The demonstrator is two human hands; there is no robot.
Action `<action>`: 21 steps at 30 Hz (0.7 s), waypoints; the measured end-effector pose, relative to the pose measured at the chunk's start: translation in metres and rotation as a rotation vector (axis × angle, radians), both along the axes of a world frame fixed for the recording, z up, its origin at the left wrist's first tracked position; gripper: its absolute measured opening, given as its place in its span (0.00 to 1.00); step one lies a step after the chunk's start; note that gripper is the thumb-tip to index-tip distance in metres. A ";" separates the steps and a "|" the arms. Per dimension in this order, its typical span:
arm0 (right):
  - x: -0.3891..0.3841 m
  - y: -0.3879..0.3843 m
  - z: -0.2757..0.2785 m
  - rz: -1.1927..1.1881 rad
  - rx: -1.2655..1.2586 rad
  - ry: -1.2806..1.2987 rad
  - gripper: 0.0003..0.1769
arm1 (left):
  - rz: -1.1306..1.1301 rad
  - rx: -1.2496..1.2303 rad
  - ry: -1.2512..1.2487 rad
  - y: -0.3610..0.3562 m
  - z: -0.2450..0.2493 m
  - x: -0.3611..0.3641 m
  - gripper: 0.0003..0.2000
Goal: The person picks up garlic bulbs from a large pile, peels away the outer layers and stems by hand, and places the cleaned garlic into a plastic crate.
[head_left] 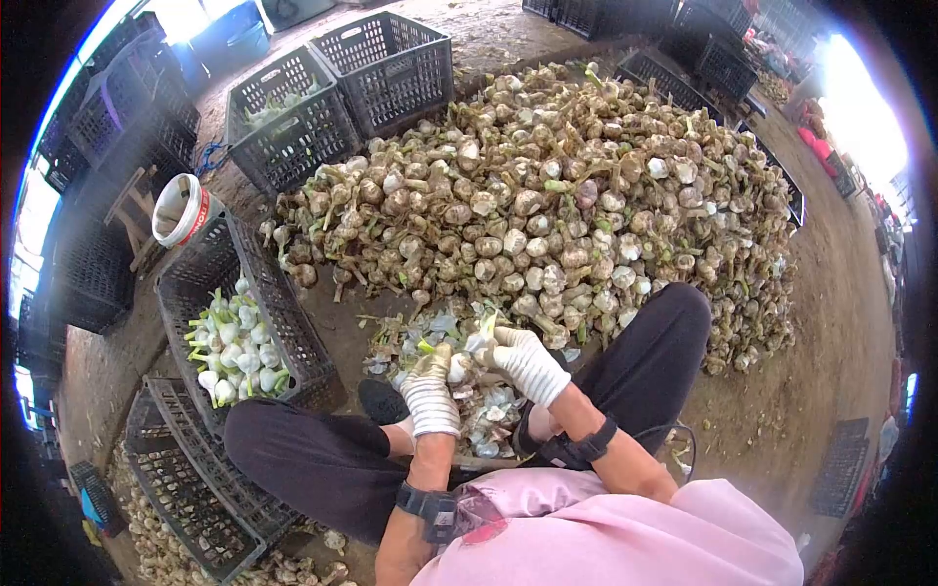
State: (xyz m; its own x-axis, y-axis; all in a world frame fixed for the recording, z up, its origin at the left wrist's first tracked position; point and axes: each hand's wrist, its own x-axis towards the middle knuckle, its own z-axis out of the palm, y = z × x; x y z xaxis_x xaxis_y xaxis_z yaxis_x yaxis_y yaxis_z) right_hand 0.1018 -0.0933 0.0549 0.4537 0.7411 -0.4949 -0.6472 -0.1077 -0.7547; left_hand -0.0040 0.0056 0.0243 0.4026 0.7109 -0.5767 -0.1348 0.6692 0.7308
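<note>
Sitting on the dirt floor with knees spread, the person works over the ground between their legs. Both hands wear white knit gloves. The left hand is closed around a garlic bulb from the near side. The right hand grips the same bulb from the other side, fingers curled over its top, where a pale green stalk stub sticks up. The bulb is held between the two gloves, just above a litter of loose skins lying on the floor between the feet. A dark strap sits on each forearm.

Directly ahead, a large heap of unpeeled garlic covers the floor, its near edge close to the hands. To the person's left stands a black plastic crate, partly filled with cleaned white bulbs that have short green stems. A second black crate sits nearer the left knee, its contents hard to make out. A white bucket lies tilted at the far end of the filled crate. Two more black crates stand side by side beyond the heap, on the left, and others line the edges of the view.
</note>
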 end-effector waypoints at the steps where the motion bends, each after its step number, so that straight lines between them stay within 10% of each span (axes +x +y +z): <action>1: 0.000 0.000 -0.003 0.056 -0.018 -0.260 0.17 | 0.009 0.009 0.042 -0.003 0.006 0.002 0.07; 6: -0.031 0.014 -0.015 -0.090 -0.223 -1.357 0.18 | 0.031 0.475 0.092 -0.019 -0.012 0.010 0.06; 10: -0.013 0.015 -0.030 -0.087 -0.249 -0.821 0.13 | -0.025 0.256 -0.026 -0.013 0.006 -0.002 0.08; 16: 0.012 0.003 -0.073 0.489 -0.470 -1.027 0.18 | -0.096 -0.120 -0.468 0.012 0.005 -0.017 0.13; 21: -0.021 0.004 0.002 0.059 -0.162 -0.855 0.23 | 0.100 -0.038 -0.292 0.004 0.005 -0.010 0.09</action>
